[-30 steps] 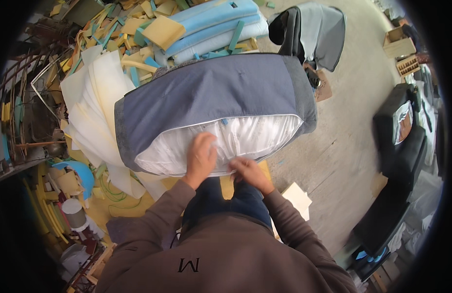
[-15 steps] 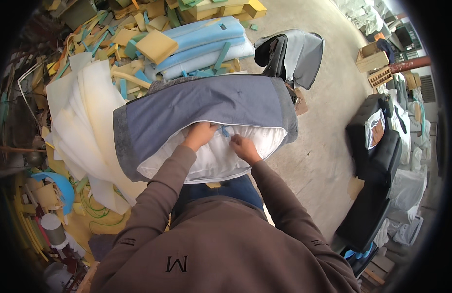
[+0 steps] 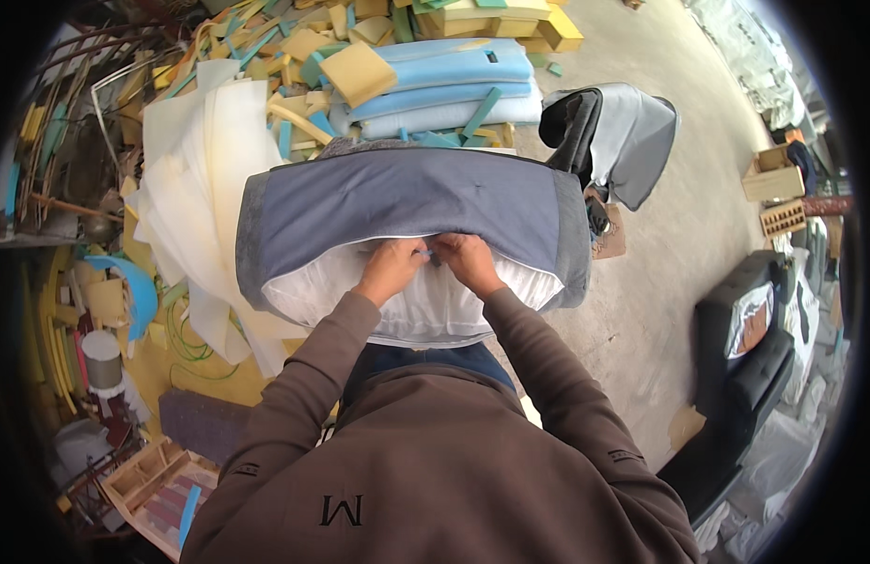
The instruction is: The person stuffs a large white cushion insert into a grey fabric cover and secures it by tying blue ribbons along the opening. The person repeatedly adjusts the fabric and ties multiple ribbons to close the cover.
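A large cushion in a grey-blue cover (image 3: pixel 407 202) lies across my lap, its open side toward me with the white filling (image 3: pixel 425 301) bulging out. My left hand (image 3: pixel 392 263) and my right hand (image 3: pixel 465 258) meet at the middle of the cover's open edge. Both pinch that edge, with a small light-blue piece between the fingertips. My brown sleeves reach up from the lower edge of the picture.
White foam sheets (image 3: pixel 209 188) hang at the left. Light-blue foam slabs (image 3: pixel 454 85) and yellow offcuts are piled behind. A dark chair shell with a grey cover (image 3: pixel 613 136) stands at the right on the concrete floor (image 3: pixel 679 244). Black seat parts (image 3: pixel 745 376) sit further right.
My hands have come together at the middle of the cover's open edge. The cushion has shifted further from me, and less white filling shows.
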`<state>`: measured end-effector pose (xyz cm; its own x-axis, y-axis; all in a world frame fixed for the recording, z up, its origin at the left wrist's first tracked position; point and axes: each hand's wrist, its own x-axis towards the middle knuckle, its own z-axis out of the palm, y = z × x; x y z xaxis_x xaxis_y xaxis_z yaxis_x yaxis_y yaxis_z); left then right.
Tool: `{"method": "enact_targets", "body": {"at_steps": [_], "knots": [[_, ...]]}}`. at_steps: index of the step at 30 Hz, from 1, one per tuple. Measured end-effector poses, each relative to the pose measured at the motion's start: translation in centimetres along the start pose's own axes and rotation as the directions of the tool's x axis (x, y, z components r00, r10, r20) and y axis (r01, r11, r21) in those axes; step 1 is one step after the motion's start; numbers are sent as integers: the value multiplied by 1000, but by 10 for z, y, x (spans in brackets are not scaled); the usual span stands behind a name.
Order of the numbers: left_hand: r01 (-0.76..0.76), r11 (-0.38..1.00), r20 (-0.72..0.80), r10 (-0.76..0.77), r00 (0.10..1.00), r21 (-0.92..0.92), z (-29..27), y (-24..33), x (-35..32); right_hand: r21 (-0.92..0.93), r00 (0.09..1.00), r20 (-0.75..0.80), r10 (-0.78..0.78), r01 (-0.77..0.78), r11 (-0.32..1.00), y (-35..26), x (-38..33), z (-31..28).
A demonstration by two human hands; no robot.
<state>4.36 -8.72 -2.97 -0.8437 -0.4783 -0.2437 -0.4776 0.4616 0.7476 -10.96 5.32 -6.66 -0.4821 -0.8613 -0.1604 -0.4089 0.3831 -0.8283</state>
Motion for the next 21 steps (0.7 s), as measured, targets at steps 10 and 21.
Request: {"method": "enact_targets", "body": {"at_steps": [10,21], "knots": [[19,977,-205,-63,977,-212,21,16,-4,-36,991,-15,-135,134,990,-1,-9,-6],[-16,925,-228,-77,971,-381,33,-1,7,342,991,-127,51,-5,940,-4,-21,5]]}}
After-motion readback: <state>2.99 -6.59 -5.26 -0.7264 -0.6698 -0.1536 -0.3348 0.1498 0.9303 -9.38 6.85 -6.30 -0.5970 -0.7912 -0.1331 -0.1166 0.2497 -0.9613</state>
